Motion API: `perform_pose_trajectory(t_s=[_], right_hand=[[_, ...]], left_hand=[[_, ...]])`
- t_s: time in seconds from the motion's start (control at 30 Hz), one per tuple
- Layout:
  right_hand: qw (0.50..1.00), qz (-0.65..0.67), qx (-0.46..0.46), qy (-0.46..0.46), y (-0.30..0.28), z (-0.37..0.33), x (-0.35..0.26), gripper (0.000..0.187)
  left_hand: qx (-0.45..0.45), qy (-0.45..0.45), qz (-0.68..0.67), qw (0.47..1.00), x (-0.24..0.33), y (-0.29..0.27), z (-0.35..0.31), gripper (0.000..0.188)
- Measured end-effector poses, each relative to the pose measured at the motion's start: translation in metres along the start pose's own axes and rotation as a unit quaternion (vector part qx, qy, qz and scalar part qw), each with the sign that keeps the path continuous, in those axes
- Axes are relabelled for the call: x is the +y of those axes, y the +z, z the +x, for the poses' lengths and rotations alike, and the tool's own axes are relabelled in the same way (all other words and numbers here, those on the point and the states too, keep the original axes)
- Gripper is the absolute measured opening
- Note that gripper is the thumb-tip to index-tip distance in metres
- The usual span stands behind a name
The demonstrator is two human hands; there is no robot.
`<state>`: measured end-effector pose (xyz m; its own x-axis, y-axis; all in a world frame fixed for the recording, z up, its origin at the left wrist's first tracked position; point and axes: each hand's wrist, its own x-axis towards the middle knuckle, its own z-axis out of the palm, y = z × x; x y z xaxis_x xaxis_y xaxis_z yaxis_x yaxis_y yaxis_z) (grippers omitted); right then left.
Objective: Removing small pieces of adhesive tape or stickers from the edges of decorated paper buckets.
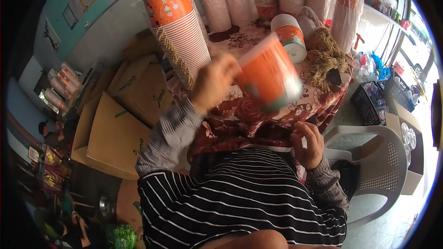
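Observation:
An orange and green paper bucket (272,71), smeared by motion, is tilted above the table in front of me. My left hand (214,83), also blurred, grips it at its pale rim. Lower and to the right, my right hand (308,144) hovers by the table's front edge, apart from the bucket, with bent fingers and nothing visible in them. Close to my left hand rises a tall stack of nested paper buckets (177,32), tan cords (173,57) draped down its side. Another bucket (290,37) lies tipped on the table, beside a heap of tan cords (325,60).
Plastic-wrapped bucket stacks (214,4) line the back of the table, which has a red floral cloth (244,110). Cardboard boxes (117,133) stand at left. A grey plastic chair (378,157) and black crates (367,103) are at right. Other people (57,131) sit far left.

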<state>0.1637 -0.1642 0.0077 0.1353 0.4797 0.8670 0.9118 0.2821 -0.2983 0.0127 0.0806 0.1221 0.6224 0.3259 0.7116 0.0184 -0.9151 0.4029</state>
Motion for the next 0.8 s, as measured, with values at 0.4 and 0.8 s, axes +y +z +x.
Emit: perform_pose_trajectory(t_s=[0.4,0.8], right_hand=[[0.989,0.025,-0.141,0.02,0.023,-0.005,-0.002,0.038],[0.976,0.031,-0.212,0.049,0.038,-0.015,0.003,0.039]], left_hand=[[0.327,-0.149,-0.292,0.886,-0.189,-0.222,0.178,0.01],[0.322,-0.281,-0.453,0.782,-0.281,-0.228,0.158,0.005]])
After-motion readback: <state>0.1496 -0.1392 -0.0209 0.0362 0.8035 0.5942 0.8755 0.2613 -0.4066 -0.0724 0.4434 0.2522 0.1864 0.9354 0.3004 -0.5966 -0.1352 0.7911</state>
